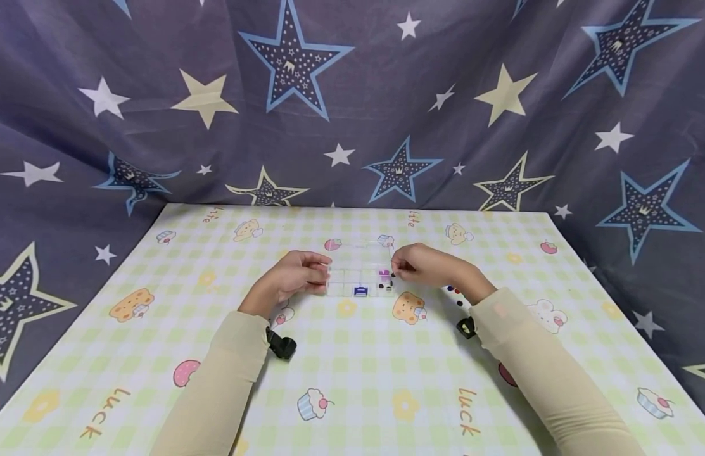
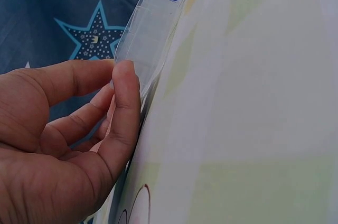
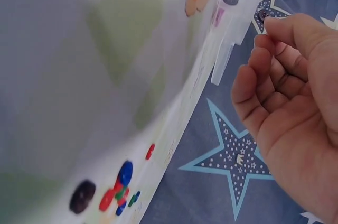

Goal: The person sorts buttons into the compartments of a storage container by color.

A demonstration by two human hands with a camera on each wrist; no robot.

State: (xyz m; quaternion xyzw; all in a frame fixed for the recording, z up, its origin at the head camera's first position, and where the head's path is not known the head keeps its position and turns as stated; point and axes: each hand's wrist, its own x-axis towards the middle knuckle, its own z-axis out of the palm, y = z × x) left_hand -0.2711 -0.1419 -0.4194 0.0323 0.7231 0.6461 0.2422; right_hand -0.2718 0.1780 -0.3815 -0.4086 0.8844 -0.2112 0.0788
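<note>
A clear plastic compartment box stands on the table with its clear lid raised at the back and a blue latch at the front. My left hand grips the box's left end, thumb and fingers at its wall. Above the right end of the box, my right hand pinches a small dark button between thumb and fingertips. Purple pieces and dark buttons lie in the right-hand compartments.
Right of the box, partly behind the right forearm, lie loose buttons: a dark one, a blue one, a red one and several others. The checked tablecloth reaches back to a star-patterned curtain.
</note>
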